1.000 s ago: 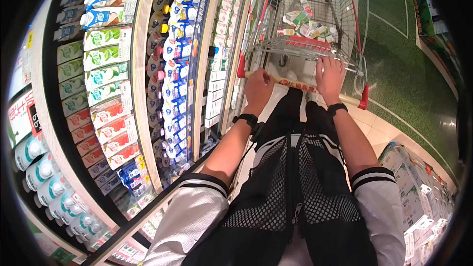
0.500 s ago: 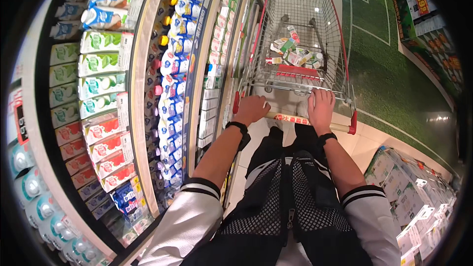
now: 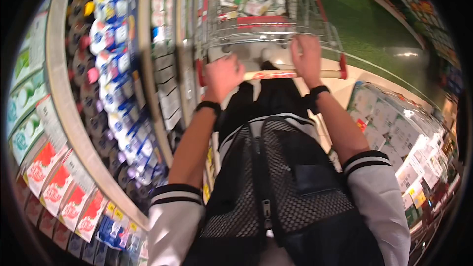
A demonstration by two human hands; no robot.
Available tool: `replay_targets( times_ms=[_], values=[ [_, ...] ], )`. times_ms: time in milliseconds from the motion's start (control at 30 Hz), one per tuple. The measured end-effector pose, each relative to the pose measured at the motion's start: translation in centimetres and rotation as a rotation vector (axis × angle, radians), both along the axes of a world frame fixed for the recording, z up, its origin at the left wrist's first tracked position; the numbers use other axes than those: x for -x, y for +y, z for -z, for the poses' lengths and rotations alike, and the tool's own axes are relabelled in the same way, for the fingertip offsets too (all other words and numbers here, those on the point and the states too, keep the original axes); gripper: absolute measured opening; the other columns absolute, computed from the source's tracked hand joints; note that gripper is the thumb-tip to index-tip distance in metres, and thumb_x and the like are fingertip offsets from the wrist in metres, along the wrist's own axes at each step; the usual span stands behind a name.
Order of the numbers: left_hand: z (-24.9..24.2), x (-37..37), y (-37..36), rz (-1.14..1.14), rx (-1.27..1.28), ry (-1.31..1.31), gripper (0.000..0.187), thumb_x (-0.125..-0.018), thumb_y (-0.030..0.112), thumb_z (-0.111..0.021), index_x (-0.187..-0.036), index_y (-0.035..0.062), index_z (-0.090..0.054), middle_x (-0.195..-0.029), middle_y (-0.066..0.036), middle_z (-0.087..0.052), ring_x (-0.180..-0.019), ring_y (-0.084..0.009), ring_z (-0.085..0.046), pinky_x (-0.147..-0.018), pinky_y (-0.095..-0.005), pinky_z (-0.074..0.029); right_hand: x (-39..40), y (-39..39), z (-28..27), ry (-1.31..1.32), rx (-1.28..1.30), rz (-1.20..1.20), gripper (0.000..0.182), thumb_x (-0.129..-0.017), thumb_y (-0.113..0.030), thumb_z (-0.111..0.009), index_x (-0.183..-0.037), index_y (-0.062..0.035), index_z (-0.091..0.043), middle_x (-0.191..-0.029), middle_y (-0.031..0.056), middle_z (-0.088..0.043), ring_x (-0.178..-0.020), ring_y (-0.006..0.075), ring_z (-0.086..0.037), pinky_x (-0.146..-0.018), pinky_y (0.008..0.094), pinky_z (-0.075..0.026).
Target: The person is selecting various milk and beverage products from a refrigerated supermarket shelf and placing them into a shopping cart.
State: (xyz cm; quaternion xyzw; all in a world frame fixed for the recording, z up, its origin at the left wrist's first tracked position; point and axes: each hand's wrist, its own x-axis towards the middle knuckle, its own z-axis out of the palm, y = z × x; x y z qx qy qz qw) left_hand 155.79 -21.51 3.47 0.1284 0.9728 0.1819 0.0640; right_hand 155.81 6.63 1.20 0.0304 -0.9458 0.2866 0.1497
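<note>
A metal shopping cart (image 3: 263, 21) with red trim stands ahead of me, its pale handle (image 3: 271, 75) running across in front of my body. My left hand (image 3: 224, 75) is closed round the handle near its left end. Toward the right end, my right hand (image 3: 306, 60) lies over the same handle, fingers bent forward and partly hidden. Both hands are a little blurred. Several small cartons and packs (image 3: 256, 5) lie in the cart's basket.
On the left, shelves hold rows of bottles (image 3: 111, 69) and red-and-white cartons (image 3: 71, 192). Stacked white boxes (image 3: 389, 123) stand close on the right. Green flooring (image 3: 364, 44) lies beyond, with another display (image 3: 419, 10) at upper right.
The view has turned and moved along the aisle. Cart and hands appear further left and higher in view, the shelf goods have shifted left, and both hands remain on the handle.
</note>
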Motion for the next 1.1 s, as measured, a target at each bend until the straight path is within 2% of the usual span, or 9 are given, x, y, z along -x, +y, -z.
replay_targets(
  times_ms=[200,633,767,833,900,967,1000,1033,1100],
  values=[
    [-1.0,-2.0,0.6,-0.022,0.024,-0.38,0.032,-0.091,0.037,-0.058,-0.089,0.0079,-0.07,-0.085,-0.014,-0.074,-0.076,-0.0398,-0.071,-0.07,-0.0523,-0.056,-0.8,0.9,-2.5,-0.039,-0.083,-0.061,0.013,-0.095,-0.016,-0.064,-0.1,-0.0048,-0.067,-0.098,0.0132,-0.067,-0.1,0.0347,-0.062,-0.107,0.0496,-0.041],
    [-2.0,-1.0,0.3,-0.038,0.03,-0.391,0.033,-0.09,0.038,-0.056,-0.09,0.0087,-0.072,-0.08,-0.018,-0.073,-0.074,-0.04,-0.071,-0.071,-0.0518,-0.057,-0.5,-0.2,-3.0,-0.087,0.131,0.05,0.021,-0.093,-0.017,-0.069,-0.11,-0.0041,-0.067,-0.108,0.0151,-0.067,-0.107,0.0329,-0.061,-0.101,0.0429,-0.043],
    [-1.4,-1.4,0.7,-0.064,0.019,-0.337,0.032,-0.089,0.036,-0.056,-0.089,0.0076,-0.072,-0.081,-0.018,-0.073,-0.073,-0.0406,-0.071,-0.071,-0.0524,-0.057,0.1,-3.4,-6.5,0.118,0.008,0.031,0.023,-0.091,-0.012,-0.069,-0.113,-0.0052,-0.066,-0.112,0.0151,-0.064,-0.114,0.0356,-0.057,-0.1,0.0453,-0.043],
    [-2.1,-1.6,0.9,-0.057,0.018,-0.367,0.032,-0.089,0.035,-0.057,-0.09,0.0076,-0.073,-0.083,-0.018,-0.074,-0.073,-0.0416,-0.071,-0.069,-0.0531,-0.057,2.2,-7.4,-7.9,0.143,0.175,-0.181,0.023,-0.087,-0.008,-0.07,-0.11,-0.005,-0.067,-0.111,0.0137,-0.064,-0.111,0.0348,-0.058,-0.099,0.0457,-0.044],
    [-2.4,-1.2,0.8,-0.054,0.078,-0.485,0.035,-0.09,0.038,-0.057,-0.1,0.0078,-0.072,-0.095,-0.02,-0.075,-0.087,-0.0401,-0.073,-0.076,-0.0532,-0.057,4.9,-13.2,-9.0,0.066,0.392,-0.391,0.022,-0.087,-0.008,-0.069,-0.108,-0.0043,-0.065,-0.109,0.0136,-0.065,-0.106,0.0341,-0.061,-0.094,0.0437,-0.048],
    [-2.5,-2.0,0.0,0.014,-0.048,-0.264,0.04,-0.088,0.04,-0.06,-0.107,0.0063,-0.073,-0.093,-0.017,-0.076,-0.091,-0.0385,-0.073,-0.079,-0.0475,-0.059,6.8,-19.2,-8.0,-0.09,0.454,-0.549,0.026,-0.09,-0.008,-0.068,-0.115,-0.0021,-0.065,-0.109,0.0149,-0.065,-0.106,0.035,-0.063,-0.096,0.0435,-0.05],
    [-0.6,-3.4,-0.3,-0.063,-0.369,0.221,0.049,-0.086,0.046,-0.066,-0.118,0.009,-0.07,-0.111,-0.015,-0.075,-0.111,-0.0354,-0.069,-0.091,-0.0458,-0.055,7.5,-21.8,-6.9,-0.238,0.512,-0.621,0.033,-0.091,-0.009,-0.066,-0.123,-0.0031,-0.061,-0.113,0.0159,-0.064,-0.112,0.0371,-0.062,-0.098,0.0457,-0.051],
    [1.2,-4.4,-0.9,-0.055,-0.36,0.209,0.049,-0.086,0.046,-0.066,-0.118,0.009,-0.07,-0.111,-0.015,-0.075,-0.111,-0.0354,-0.069,-0.091,-0.0458,-0.055,8.2,-24.4,-5.7,-0.296,0.467,-0.657,0.041,-0.089,-0.01,-0.067,-0.128,-0.0033,-0.058,-0.117,0.0161,-0.062,-0.114,0.0381,-0.061,-0.098,0.0461,-0.052],
    [3.6,-5.6,-1.9,0.062,-0.107,-0.057,0.051,-0.093,0.043,-0.066,-0.135,0.0132,-0.061,-0.137,-0.01,-0.064,-0.123,-0.0324,-0.062,-0.1,-0.0489,-0.049,9.0,-29.1,-3.7,-0.473,0.388,-0.72,0.057,-0.085,-0.013,-0.071,-0.137,-0.0026,-0.051,-0.126,0.018,-0.057,-0.117,0.0406,-0.061,-0.096,0.0471,-0.054]
  ],
)
